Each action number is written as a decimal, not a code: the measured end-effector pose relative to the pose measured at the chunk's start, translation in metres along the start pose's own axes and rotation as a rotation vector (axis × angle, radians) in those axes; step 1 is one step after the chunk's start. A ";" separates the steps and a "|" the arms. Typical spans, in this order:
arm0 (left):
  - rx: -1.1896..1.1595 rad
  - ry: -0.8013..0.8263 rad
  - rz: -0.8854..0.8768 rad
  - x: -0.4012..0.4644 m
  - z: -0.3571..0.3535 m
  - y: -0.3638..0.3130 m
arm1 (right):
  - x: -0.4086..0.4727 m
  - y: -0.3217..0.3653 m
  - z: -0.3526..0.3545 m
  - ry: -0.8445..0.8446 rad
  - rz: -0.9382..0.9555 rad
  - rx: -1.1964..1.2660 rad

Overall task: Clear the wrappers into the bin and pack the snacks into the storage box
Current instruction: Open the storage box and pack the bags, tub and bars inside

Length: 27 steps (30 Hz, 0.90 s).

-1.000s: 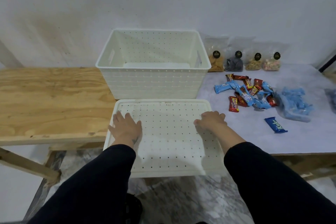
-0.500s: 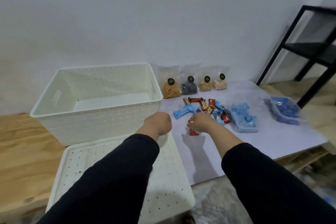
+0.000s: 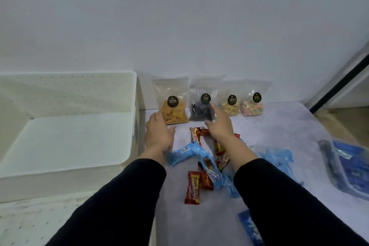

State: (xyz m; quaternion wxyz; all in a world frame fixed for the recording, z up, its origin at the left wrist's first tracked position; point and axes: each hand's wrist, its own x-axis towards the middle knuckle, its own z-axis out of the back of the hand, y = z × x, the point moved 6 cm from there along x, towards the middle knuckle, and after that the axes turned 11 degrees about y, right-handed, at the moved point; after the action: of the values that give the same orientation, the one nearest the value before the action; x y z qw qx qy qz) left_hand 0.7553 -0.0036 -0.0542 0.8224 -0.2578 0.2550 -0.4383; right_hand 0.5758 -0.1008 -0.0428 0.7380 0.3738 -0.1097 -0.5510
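Both hands reach spread-fingered, the left hand (image 3: 159,133) at the cracker bag (image 3: 173,105), the right hand (image 3: 218,123) at the dark-cookie bag (image 3: 200,105). Nothing lies in the storage box (image 3: 79,135) yet, so packing looks barely begun.

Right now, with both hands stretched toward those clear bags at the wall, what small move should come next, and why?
Probably close the left hand on the orange cracker bag and the right hand on the dark cookie bag: both hands are open and at those bags, and the white box beside them is empty.
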 end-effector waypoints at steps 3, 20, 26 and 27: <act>-0.137 -0.081 -0.020 0.031 -0.005 0.003 | 0.038 -0.010 -0.001 -0.026 0.027 0.081; -0.277 -0.104 -0.050 0.047 -0.007 -0.010 | 0.059 -0.014 0.001 -0.097 0.216 0.211; -0.310 -0.135 -0.141 0.023 0.021 -0.035 | 0.027 0.009 0.035 -0.155 0.232 0.199; -0.313 -0.143 -0.157 0.018 0.029 -0.043 | 0.021 0.017 0.044 -0.168 0.244 0.190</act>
State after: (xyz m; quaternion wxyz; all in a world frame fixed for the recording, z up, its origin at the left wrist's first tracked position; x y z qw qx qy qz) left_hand 0.7570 -0.0338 -0.0087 0.7516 -0.4321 0.2402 -0.4367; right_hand 0.5706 -0.1370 -0.0064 0.7492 0.3782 -0.2671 -0.4737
